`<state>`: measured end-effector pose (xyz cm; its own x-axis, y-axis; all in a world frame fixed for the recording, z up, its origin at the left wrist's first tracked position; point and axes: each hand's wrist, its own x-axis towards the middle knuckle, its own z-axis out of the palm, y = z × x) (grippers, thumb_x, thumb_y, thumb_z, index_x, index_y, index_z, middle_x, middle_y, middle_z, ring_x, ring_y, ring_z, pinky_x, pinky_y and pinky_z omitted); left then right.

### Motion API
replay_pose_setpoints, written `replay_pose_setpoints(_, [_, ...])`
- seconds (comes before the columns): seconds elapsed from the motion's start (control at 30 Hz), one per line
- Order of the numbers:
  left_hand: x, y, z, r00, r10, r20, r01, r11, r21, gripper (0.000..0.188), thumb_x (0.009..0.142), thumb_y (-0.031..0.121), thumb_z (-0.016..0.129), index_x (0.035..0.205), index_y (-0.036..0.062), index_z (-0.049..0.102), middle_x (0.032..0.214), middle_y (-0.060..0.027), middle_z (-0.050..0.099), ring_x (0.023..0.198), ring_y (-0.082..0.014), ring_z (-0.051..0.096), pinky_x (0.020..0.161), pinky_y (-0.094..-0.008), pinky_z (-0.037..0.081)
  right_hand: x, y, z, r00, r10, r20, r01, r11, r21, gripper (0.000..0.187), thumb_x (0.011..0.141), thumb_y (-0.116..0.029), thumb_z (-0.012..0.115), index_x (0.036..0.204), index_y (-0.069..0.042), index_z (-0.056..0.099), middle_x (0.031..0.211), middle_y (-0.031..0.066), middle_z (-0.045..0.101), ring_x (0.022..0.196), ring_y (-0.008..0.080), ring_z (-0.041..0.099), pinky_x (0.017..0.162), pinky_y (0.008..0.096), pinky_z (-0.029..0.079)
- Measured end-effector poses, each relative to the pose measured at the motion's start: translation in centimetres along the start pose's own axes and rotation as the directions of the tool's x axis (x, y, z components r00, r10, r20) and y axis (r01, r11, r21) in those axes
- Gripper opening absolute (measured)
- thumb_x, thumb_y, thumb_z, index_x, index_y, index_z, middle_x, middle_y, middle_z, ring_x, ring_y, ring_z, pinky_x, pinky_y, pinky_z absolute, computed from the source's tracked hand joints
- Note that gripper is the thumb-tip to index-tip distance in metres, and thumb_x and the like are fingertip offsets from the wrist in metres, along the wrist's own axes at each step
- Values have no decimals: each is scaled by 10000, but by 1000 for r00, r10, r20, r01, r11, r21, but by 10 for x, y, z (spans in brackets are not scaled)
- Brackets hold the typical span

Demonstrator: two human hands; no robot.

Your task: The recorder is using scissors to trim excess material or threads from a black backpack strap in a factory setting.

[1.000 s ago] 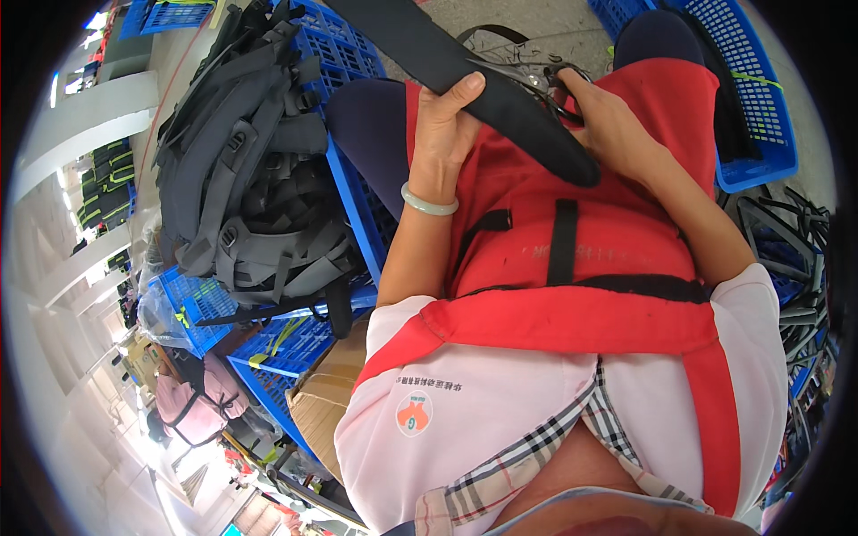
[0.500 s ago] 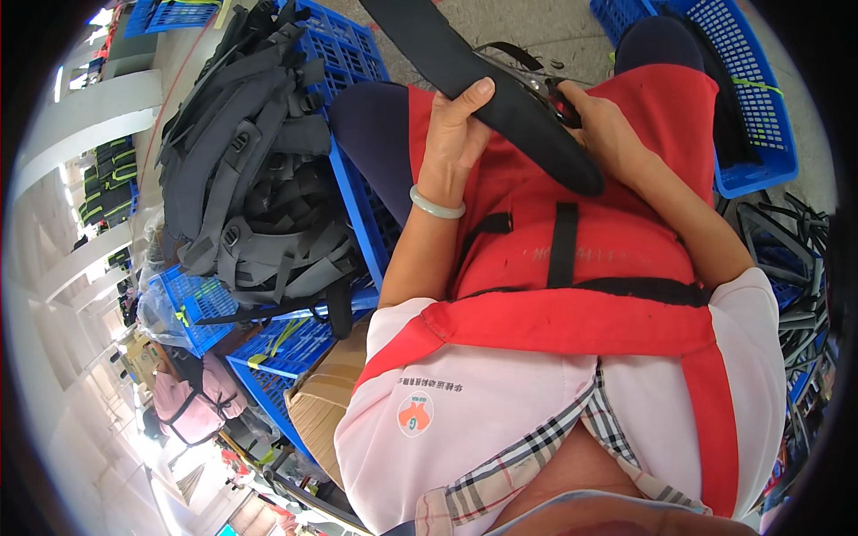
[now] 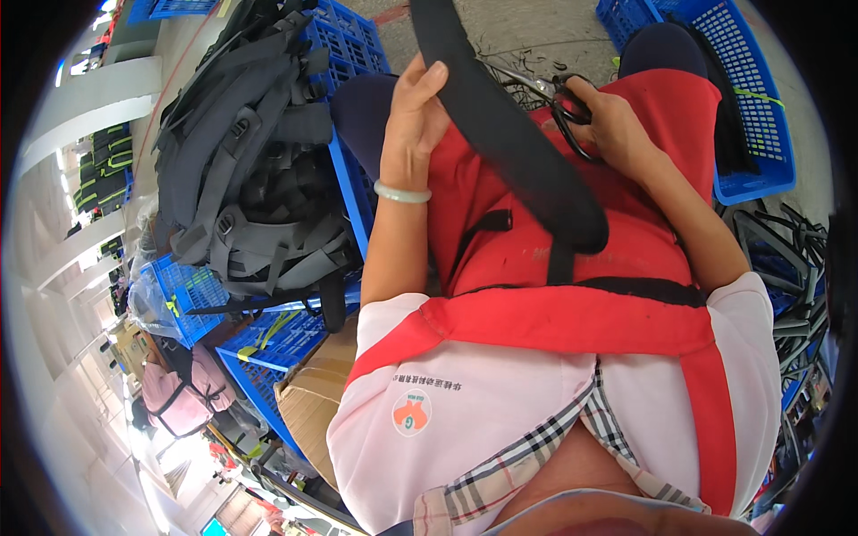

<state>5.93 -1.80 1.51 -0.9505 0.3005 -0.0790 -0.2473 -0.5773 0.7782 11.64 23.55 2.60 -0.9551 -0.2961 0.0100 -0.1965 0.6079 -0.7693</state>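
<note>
Presently, padded strap: one long black strap (image 3: 518,134) is held aslant above the lap, its upper end cut off by the picture's edge, and its rounded lower end hanging over the red apron (image 3: 572,322).
Left hand: the strap's near edge is pinched by the left hand (image 3: 413,121), as it seems between the thumb and the fingers; the fingers are bent and partly hidden, so how firm the hold is cannot be told.
Right hand: the black handles of the scissors (image 3: 543,87) are gripped by the right hand (image 3: 621,129), with the fingers curled around the loops.
Blades: the metal is pointed toward the strap's right edge (whether it is touched cannot be told), and the gap between the blades is not clearly shown.
Work so far: the strap is taken up and the tool is ready in hand; no cut can be seen being made, and what is left on this piece cannot be judged. Thin dark scraps (image 3: 514,87) are seen on the floor near the blades.
Strap's look: matt, smooth and thick, slightly curved, with no tear noticed.
Left side: dark grey harness pieces (image 3: 223,161) are heaped at a blue crate (image 3: 353,40).
</note>
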Motion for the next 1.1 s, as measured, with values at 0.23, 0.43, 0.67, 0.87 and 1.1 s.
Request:
replay_pose_setpoints(0.23, [12,-11,-9,974,-187,131,216,937,-273,307,840,79,660,1122,-12,578,994,-128,656,887,-251,649,814,-370,541,-3,9,3,999,14,35,-15,1000,28,331,813,-224,704,983,-39,489,743,208,595,736,420,583,594,442,436])
replay_pose_setpoints(0.43, [3,-14,1,995,-103,11,104,988,-112,299,821,62,680,1100,13,585,1033,-109,644,964,-240,620,908,-382,497,2,19,5,995,30,93,-49,976,214,257,835,-165,667,990,-40,505,746,201,578,700,377,587,604,382,449])
replay_pose_setpoints(0.67, [-2,-13,7,992,-127,27,128,991,-46,274,835,93,681,1085,22,592,1046,-108,644,968,-233,615,912,-369,487,4,18,4,989,146,-1,-135,920,369,418,817,-275,717,1094,-52,498,760,124,543,683,238,505,647,327,439])
replay_pose_setpoints(0.87, [-1,-12,2,993,-105,57,110,991,-82,270,827,91,694,1072,27,600,1043,-99,644,966,-224,615,904,-366,485,-3,24,-3,996,64,57,-69,993,94,488,801,-292,722,1151,-70,464,736,118,532,636,256,501,620,357,426])
replay_pose_setpoints(1.1, [-4,-17,4,985,-134,110,151,975,-165,244,809,12,693,1034,37,602,959,-66,659,899,-192,643,823,-328,520,0,7,-5,991,27,128,-45,989,142,487,783,-195,691,1171,-52,433,840,159,549,725,341,555,643,393,430])
